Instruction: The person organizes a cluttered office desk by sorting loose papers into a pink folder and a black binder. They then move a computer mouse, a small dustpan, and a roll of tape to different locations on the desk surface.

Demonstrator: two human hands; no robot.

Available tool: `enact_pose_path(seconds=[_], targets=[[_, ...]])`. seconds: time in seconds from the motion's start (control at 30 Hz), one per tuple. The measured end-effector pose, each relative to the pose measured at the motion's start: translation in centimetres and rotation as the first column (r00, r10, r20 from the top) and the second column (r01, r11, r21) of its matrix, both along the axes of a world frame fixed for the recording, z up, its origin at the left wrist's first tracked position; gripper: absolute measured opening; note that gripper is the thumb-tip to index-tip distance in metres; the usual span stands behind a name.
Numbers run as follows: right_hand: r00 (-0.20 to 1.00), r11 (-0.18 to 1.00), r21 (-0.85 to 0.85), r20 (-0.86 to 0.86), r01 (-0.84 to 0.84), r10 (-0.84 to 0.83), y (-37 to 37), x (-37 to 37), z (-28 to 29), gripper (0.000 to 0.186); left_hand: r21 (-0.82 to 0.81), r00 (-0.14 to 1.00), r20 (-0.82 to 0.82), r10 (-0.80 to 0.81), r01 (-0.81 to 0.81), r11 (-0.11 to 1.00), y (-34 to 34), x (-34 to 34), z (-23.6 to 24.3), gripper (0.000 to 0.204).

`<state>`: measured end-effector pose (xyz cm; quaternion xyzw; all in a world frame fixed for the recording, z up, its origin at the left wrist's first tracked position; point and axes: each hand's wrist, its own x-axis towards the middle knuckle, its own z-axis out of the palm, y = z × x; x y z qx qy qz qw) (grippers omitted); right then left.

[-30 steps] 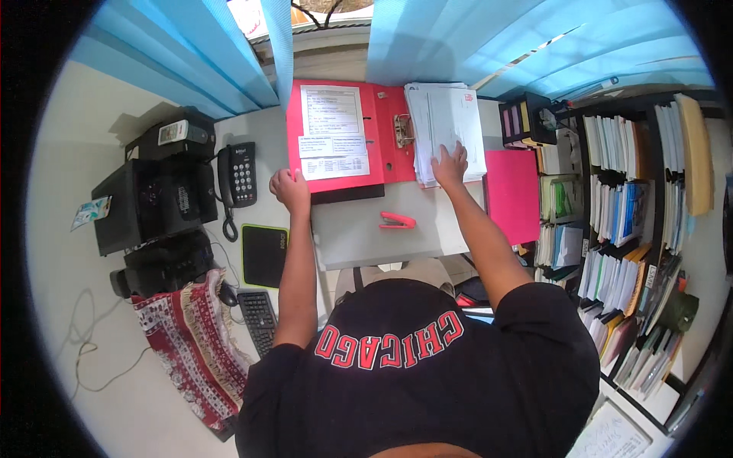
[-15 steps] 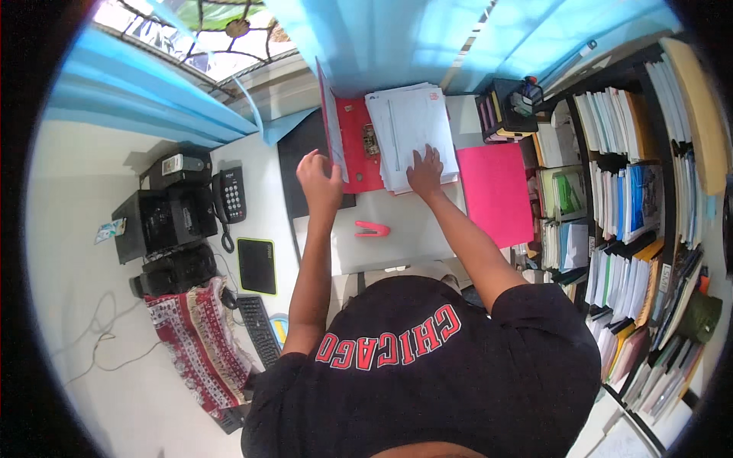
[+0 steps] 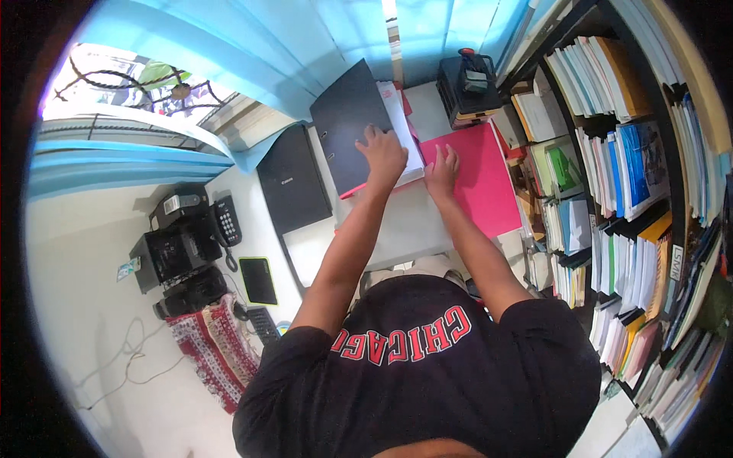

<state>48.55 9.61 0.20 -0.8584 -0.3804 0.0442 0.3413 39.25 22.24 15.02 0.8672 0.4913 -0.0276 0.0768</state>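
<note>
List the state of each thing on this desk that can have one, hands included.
ring binder: black cover swung nearly shut over the papers
papers: stacked inside, edge showing
left hand: flat on the binder cover, pressing
right hand: flat on the pink folder
pink folder: closed, lying flat
telephone: handset on cradle

A single view, from a wide fisheye camera worn on the person's head, looking steeply down over their own chest and outstretched forearms. The picture is upright and unmirrored, framed in a dark circular rim, with straight edges bowing toward it. The black shirt (image 3: 427, 382) fills the 6 o'clock area, very near the lens. The white table (image 3: 397, 229) sits just above centre, near, at arm's reach. Blue curtains (image 3: 252, 46) arc from 10 to 1 o'clock, farther off. Bookshelves (image 3: 634, 191) curve along the edge from 1 to 5 o'clock. The floor lies toward 8 o'clock.
</note>
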Motion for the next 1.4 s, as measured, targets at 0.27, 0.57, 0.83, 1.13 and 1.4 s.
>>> enact_pose_path(seconds=[0.27, 0.57, 0.83, 1.13, 1.4], targets=[[0.995, 0.968, -0.234, -0.06, -0.09, 0.078, -3.2, 2.4, 0.5, 0.044, 0.153, 0.891, 0.42, 0.174, -0.259, 0.954, 1.8, -11.4, -11.9, 0.053], [0.97, 0.895, -0.381, -0.151, -0.233, 0.188, 2.5, -0.6, 2.8, 0.071, -0.316, 0.832, -0.276, 0.481, -0.551, 0.772, 2.0, -18.7, -13.6, 0.063], [0.957, 0.869, -0.426, 0.021, -0.253, 0.289, 2.9, 0.1, 0.2, 0.074, -0.265, 0.884, -0.219, 0.413, -0.461, 0.847, -0.4, -19.0, -14.3, 0.075], [0.978, 0.898, -0.44, 0.183, -0.01, 0.101, -8.6, 6.5, 1.4, 0.09, -0.047, 0.962, 0.219, 0.165, -0.159, 0.986, -12.2, -18.4, -11.9, 0.077], [0.956, 0.706, -0.704, -0.154, 0.073, -0.251, -20.3, 13.0, -1.2, 0.111, -0.494, 0.98, 0.2, 0.019, 0.084, 0.865, -21.5, -16.1, -15.3, 0.053]])
